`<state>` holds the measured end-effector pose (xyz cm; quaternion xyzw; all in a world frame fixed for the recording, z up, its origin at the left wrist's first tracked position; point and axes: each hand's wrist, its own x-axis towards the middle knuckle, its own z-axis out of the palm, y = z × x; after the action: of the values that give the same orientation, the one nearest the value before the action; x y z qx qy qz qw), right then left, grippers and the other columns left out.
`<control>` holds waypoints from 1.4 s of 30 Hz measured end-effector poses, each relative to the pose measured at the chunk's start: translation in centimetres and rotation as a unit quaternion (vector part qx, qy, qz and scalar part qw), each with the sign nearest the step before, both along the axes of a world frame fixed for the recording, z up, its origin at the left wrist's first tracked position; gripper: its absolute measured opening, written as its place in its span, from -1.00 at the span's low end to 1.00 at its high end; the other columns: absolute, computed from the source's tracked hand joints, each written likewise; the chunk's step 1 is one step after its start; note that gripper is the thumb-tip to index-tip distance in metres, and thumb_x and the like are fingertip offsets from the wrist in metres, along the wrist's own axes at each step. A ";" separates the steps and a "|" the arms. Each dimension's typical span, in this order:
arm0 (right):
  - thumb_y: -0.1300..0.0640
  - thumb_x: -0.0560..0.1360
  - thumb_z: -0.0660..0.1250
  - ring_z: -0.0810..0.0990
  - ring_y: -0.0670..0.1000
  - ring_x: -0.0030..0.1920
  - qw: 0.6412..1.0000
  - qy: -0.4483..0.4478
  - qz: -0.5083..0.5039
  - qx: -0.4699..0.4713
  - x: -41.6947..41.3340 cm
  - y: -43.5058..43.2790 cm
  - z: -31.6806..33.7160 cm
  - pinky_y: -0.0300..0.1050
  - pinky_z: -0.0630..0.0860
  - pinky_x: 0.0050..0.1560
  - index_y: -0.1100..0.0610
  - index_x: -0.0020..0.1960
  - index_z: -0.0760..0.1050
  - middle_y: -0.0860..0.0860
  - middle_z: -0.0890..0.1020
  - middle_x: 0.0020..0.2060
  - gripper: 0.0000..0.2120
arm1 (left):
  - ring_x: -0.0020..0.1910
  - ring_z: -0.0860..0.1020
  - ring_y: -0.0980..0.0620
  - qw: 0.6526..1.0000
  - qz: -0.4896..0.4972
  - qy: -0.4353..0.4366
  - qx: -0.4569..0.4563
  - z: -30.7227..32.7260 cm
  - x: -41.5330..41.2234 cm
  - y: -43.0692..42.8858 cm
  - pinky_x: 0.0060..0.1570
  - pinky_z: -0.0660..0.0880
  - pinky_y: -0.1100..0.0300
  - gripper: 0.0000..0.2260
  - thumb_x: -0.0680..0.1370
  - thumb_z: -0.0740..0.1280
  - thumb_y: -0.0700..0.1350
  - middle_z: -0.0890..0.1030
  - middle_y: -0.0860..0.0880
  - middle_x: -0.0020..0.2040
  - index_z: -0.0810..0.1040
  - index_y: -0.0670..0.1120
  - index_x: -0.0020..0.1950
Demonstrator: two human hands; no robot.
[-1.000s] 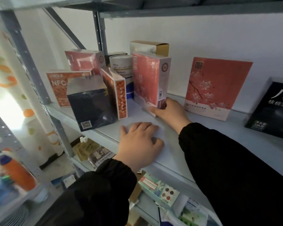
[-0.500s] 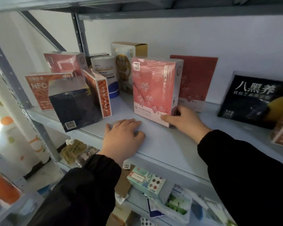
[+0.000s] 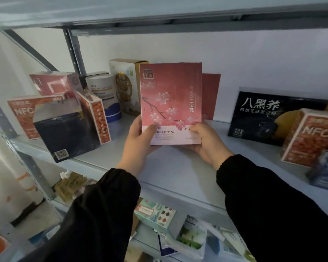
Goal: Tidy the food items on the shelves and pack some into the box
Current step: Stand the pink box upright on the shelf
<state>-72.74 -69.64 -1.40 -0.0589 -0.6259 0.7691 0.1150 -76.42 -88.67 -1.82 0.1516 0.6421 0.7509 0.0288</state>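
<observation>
Held upright over the shelf (image 3: pixel 178 173), the pink blossom box (image 3: pixel 170 99) looks light, stiff and rather slick, so the left grip (image 3: pixel 138 137) and right grip (image 3: pixel 206 142) sensibly clasp its lower corners.

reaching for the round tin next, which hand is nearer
Left. The left hand holds the pink box by its lower left corner, near the round tin; the right hand holds its right corner, farther.

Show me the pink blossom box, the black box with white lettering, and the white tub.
pink blossom box (image 3: pixel 170 99), head view, front face.
black box (image 3: pixel 259 106), head view, white lettering.
white tub (image 3: pixel 100 91), head view, side wall.
</observation>
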 end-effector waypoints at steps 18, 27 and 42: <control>-0.09 0.59 0.43 0.71 -0.03 0.11 0.997 0.042 -0.039 0.048 0.5 0.3 0.1 0.07 0.64 0.16 -0.16 0.20 0.46 -0.03 0.67 0.20 -0.77 | 0.20 0.67 -0.18 0.998 -0.034 0.004 0.053 -2.0 -1.3 1.1 0.09 0.64 -0.27 -0.62 0.58 0.38 0.01 0.69 -0.13 0.22 0.52 0.01 0.40; -0.28 0.44 0.50 0.71 0.02 0.14 0.986 0.140 0.007 0.090 1.1 0.1 0.5 0.02 0.66 0.10 -0.26 0.16 0.65 -0.05 0.73 0.13 -0.68 | 0.31 0.61 -0.18 0.995 -0.060 0.020 0.074 -2.5 -2.1 1.3 0.15 0.59 -0.34 -0.25 0.45 0.59 0.08 0.60 -0.11 0.38 0.32 0.00 0.55; -0.17 0.65 0.33 0.70 0.00 0.14 0.973 0.051 0.038 0.221 0.5 0.6 0.4 0.08 0.58 0.32 -0.02 0.20 0.65 -0.04 0.73 0.07 -0.72 | 0.29 0.64 -0.07 0.982 -0.183 0.020 0.037 -2.1 -1.4 1.0 0.05 0.64 0.05 -0.12 0.31 0.63 0.22 0.65 -0.01 0.32 0.39 -0.11 0.50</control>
<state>-72.26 -69.05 -1.05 0.0313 -0.7752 0.6178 0.1280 -77.83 -87.71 -3.96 0.2825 0.5754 0.7533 0.1469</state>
